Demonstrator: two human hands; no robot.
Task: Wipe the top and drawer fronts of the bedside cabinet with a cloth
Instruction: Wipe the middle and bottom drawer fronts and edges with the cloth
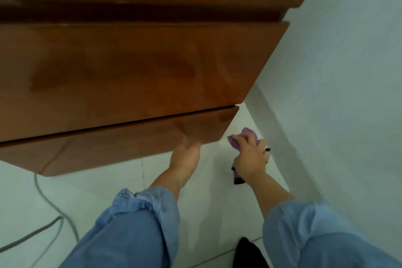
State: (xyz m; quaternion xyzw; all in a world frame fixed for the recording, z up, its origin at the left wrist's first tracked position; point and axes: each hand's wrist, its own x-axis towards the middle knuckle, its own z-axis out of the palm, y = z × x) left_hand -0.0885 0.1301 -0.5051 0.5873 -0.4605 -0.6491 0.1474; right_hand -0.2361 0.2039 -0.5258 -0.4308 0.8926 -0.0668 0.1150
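Cabinet [130,67], brown and shiny, fills the top and left of the view, seen from above. Two drawer fronts show, the lower drawer front [121,139] sitting just under the upper drawer front [121,72] with a thin dark gap between them. The left hand [186,156] is under the bottom edge of the lower drawer front, near its right corner, and its fingers are hidden there, so I cannot tell if they are open or closed. The right hand [250,154] is off to the right of the cabinet, low by the white floor [108,198], squeezing a purple cloth [247,137] in a bunch. The cloth is not touching the cabinet. Both arms have blue sleeves [139,224] pushed up. A grey cable [43,193] lies on the floor below the cabinet.
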